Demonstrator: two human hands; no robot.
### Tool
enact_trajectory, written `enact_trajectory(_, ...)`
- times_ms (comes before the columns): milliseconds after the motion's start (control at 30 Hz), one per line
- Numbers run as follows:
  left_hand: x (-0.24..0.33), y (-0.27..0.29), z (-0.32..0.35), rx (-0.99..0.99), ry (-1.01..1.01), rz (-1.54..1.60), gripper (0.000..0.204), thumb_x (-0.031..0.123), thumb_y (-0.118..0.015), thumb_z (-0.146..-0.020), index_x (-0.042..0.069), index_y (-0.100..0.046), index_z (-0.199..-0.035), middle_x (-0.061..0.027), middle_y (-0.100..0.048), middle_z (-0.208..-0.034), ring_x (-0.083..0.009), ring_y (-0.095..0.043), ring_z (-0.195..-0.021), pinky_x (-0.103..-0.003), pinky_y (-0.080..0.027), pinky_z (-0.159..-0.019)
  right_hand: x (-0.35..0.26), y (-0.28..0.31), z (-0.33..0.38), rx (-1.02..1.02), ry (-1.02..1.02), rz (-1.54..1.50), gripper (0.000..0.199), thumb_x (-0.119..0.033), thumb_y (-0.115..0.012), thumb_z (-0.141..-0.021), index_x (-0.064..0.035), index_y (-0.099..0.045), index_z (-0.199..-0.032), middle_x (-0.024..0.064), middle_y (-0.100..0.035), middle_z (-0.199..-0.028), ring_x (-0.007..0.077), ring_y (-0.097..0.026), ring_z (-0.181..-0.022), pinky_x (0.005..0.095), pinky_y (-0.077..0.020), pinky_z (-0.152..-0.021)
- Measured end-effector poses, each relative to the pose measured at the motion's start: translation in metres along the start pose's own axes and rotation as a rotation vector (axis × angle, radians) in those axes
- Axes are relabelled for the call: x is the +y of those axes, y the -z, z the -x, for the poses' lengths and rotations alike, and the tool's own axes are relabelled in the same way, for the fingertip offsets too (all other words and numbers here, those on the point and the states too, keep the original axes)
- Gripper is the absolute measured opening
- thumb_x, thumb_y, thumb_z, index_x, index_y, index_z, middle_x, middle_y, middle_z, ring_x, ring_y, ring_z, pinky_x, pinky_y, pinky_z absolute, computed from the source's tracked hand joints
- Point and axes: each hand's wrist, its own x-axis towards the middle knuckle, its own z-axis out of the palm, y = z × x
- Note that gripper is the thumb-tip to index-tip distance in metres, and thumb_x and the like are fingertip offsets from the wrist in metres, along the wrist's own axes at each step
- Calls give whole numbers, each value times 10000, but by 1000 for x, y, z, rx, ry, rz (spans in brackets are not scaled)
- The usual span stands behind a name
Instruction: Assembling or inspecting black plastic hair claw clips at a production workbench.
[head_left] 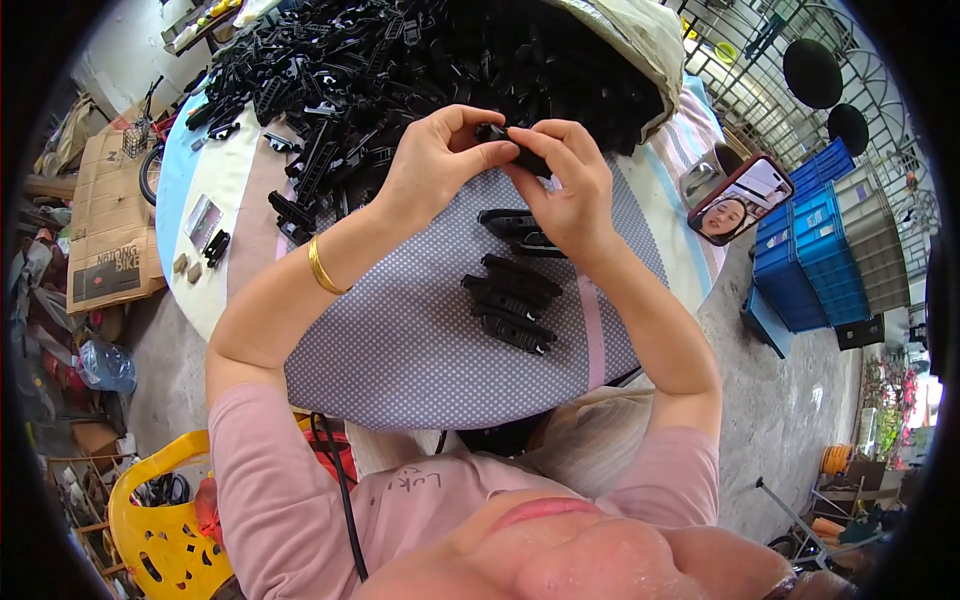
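Observation:
My left hand (440, 160) and my right hand (566, 184) meet over the far middle of the table, both closed on one small black plastic part (528, 160). Fingertips cover much of it, so its exact kind is hidden. Just below my right hand lie a pair of long black plastic pieces (520, 226). Nearer to me, several similar black pieces (510, 300) are stacked loosely side by side on the dotted cloth. Beyond my hands spreads a large heap of black plastic parts (330, 85), some with pale bits among them.
A patterned cloth covers the round table (400, 370). A large pale sack (650, 50) lies at the back right, with a phone (740, 200) leaning against a metal cup (708, 170) near it. Blue crates (815, 250) stand right; a yellow chair (165, 520) stands near left.

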Motion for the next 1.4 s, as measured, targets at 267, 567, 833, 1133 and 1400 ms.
enact_trajectory(267,0,13,-7,-54,-65,63,276,56,-648,-800,-16,-569,-1055,-68,-631,-905,-99,-594,-822,-204,-486,-760,12,12,-10,-200,-336,-314,460,-210,-741,-702,-18,-582,-1089,65,-597,-1013,163,-571,-900,272,-455,-791)
enact_trajectory(567,4,14,-7,-87,-174,-83,294,74,-673,-781,-3,-575,-1048,-52,-627,-899,-101,-600,-824,-214,-491,-779,0,21,-10,-275,-471,-324,344,-146,-736,-727,18,-623,-1007,38,-649,-819,106,-589,-788,231,-466,-743)
enact_trajectory(833,-7,18,-13,-100,-144,-568,348,204,-690,-755,-18,-576,-998,-108,-603,-874,-188,-586,-810,-288,-482,-734,56,30,-6,-564,-469,-242,313,-182,-701,-756,-12,-641,-1012,61,-650,-834,99,-583,-734,230,-468,-680)
enact_trajectory(1133,-38,17,-1,-96,-437,-1447,160,148,-685,-680,20,-642,-765,-89,-591,-802,-239,-515,-854,-296,-464,-724,59,34,-14,-825,-584,-106,281,-275,-641,-802,-9,-668,-888,78,-650,-733,142,-605,-689,267,-471,-643)
enact_trajectory(1400,-11,13,-12,-35,-203,-609,183,118,-637,-780,-37,-615,-873,-88,-628,-866,-204,-595,-799,-279,-471,-706,140,41,6,-307,-527,865,342,-341,-541,-825,-56,-649,-980,150,-618,-982,325,-592,-901,418,-482,-757)
